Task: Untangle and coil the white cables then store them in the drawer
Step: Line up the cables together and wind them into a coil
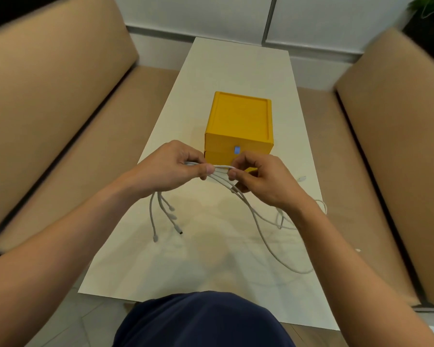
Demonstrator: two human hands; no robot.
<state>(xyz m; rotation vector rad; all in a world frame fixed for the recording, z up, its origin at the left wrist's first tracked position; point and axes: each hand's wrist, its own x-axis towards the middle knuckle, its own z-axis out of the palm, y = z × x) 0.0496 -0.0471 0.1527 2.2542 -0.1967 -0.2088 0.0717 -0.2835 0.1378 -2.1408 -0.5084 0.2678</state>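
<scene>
Gripped a bundle of white cables (219,169) at the centre of the frame, just above the pale table (236,66). Closed the left hand (178,166) round the bunched strands, thumb pressed on top. Pinched the same bundle just to the right with the right hand (258,179), thumb and forefinger tight on the strands, the two hands nearly touching. Let several short ends with plugs (167,216) dangle below the left hand, lower left of centre, toward the tabletop. Trailed the long remainder down and rightward from under the right hand in a loose loop (271,251) over the table's lower right part. Had one further small connector (303,178) lying on the table, right of the right hand. Had the yellow drawer box (238,118) directly behind the hands, mid-table, with a small blue tab (237,149) on its front; could not tell whether any drawer stood open. Sat between tan cushioned benches (48,108) along the left and right edges, with a dark blue garment (203,319) at bottom centre.
</scene>
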